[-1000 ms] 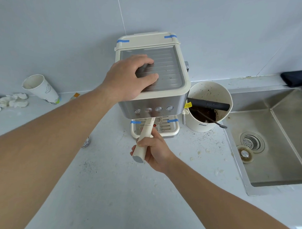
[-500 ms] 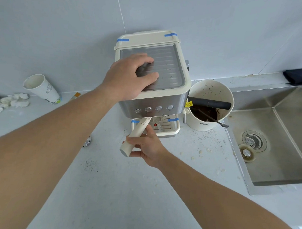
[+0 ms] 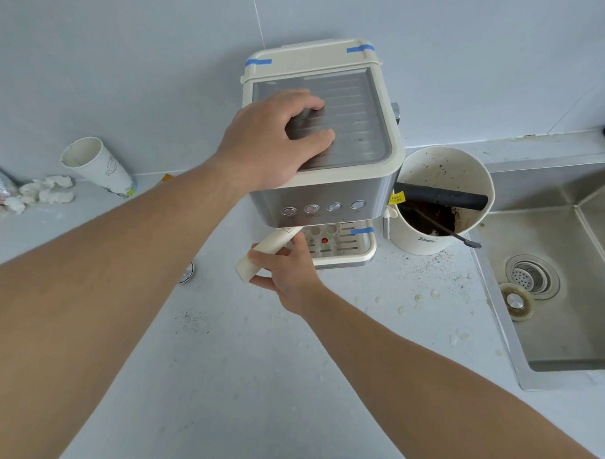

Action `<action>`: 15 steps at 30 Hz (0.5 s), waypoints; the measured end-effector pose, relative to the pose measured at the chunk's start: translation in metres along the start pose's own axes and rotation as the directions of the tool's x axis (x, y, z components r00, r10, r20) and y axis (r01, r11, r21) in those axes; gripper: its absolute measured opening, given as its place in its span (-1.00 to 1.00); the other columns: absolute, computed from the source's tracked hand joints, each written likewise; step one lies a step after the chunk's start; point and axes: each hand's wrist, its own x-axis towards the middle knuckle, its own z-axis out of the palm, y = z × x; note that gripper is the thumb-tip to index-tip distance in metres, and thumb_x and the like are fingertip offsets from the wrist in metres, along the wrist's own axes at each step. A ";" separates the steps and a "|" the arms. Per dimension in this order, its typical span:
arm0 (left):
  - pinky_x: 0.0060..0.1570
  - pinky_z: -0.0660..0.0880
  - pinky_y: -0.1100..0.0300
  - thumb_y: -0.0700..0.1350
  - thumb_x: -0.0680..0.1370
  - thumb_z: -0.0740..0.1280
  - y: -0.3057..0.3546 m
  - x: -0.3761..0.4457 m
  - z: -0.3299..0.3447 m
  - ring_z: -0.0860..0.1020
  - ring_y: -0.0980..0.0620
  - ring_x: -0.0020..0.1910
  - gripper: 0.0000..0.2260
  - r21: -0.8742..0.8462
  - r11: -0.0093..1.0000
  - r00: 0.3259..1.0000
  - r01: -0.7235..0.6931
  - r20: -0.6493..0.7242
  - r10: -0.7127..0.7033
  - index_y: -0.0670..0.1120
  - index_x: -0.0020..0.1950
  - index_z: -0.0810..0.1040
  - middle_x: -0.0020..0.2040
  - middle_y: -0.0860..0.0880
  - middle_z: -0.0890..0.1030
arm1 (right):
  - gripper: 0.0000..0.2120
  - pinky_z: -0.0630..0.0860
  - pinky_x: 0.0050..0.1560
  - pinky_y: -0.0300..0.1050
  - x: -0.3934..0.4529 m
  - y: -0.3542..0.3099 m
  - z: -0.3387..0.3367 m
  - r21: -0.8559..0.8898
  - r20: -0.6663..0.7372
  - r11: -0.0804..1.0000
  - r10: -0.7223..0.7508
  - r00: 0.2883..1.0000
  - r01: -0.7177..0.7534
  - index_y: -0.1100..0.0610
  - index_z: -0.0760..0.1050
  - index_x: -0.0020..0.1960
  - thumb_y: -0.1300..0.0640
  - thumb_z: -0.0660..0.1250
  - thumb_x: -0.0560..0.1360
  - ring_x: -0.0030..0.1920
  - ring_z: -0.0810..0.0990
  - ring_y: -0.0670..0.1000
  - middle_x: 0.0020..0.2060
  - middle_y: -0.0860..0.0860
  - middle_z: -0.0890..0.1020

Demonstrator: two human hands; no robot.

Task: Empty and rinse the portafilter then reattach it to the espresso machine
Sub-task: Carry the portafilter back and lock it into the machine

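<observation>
Wrapped around the cream handle of the portafilter (image 3: 267, 252), my right hand (image 3: 286, 273) sits just below centre of the frame, fingers curled under the handle and thumb over it, a closed grip near its free end. Its head is hidden under the front of the espresso machine (image 3: 321, 192), so I cannot tell whether it is locked in or already loose; the handle angles out toward the lower left. My left hand (image 3: 273, 142) lies flat on the ribbed top of the machine, palm down, fingers spread and holding nothing, bracing the body. I judge the portafilter to be stiff and front-heavy: a metal head on a light plastic handle, so once free it will want to dip at the hidden end. The handle looks smooth and could slip if wet, so a full-hand hold suits it better than fingertips. The machine itself seems light enough to slide on the white counter (image 3: 255, 365), hence the bracing palm. At right of centre stands the knock bucket (image 3: 431, 240) with dark grounds, and the sink (image 3: 564, 341) fills the right edge.
</observation>
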 end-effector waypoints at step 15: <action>0.36 0.29 0.14 0.25 0.45 0.30 0.002 -0.002 -0.001 0.42 0.16 0.33 -0.56 -0.008 1.000 1.000 -0.004 -0.004 0.004 0.18 0.31 0.51 0.38 0.25 0.45 | -0.51 0.67 -0.07 0.05 0.007 0.005 0.031 0.137 -0.040 0.988 -0.062 0.997 0.067 0.08 0.37 0.22 0.44 0.43 0.42 -0.15 0.64 -0.03 -0.08 0.09 0.58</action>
